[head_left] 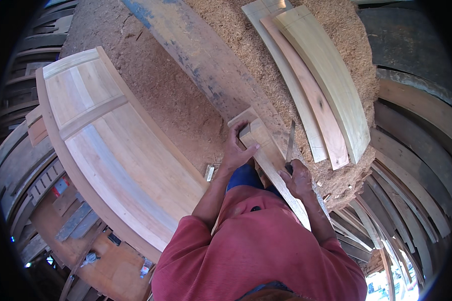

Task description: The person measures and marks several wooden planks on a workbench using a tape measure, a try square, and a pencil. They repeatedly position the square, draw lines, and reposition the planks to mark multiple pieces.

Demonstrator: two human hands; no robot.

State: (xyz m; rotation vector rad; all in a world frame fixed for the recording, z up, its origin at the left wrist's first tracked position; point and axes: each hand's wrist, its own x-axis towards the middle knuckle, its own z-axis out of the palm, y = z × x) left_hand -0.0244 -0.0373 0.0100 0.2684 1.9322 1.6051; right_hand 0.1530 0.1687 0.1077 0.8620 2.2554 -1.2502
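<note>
My left hand (236,150) grips the far end of a light wooden board (271,159), fingers along its left edge and thumb on top. The board slants from this hand down to the right, past my lap. Dark lines cross its face near the gripped end. My right hand (300,180) is closed round the dark handle of a long, narrow-bladed tool (291,143), on the board's right side. The blade points away from me; its teeth or edge are too small to make out. Under the board's far end lies a long, worn plank (201,60).
Several cut boards (331,85) lie on wood shavings (336,20) at the far right. A panelled wooden door (120,145) lies to my left. Stacked planks (412,125) line the right side, and more timber (25,155) stands at the left. A small pale block (209,173) lies near my left forearm.
</note>
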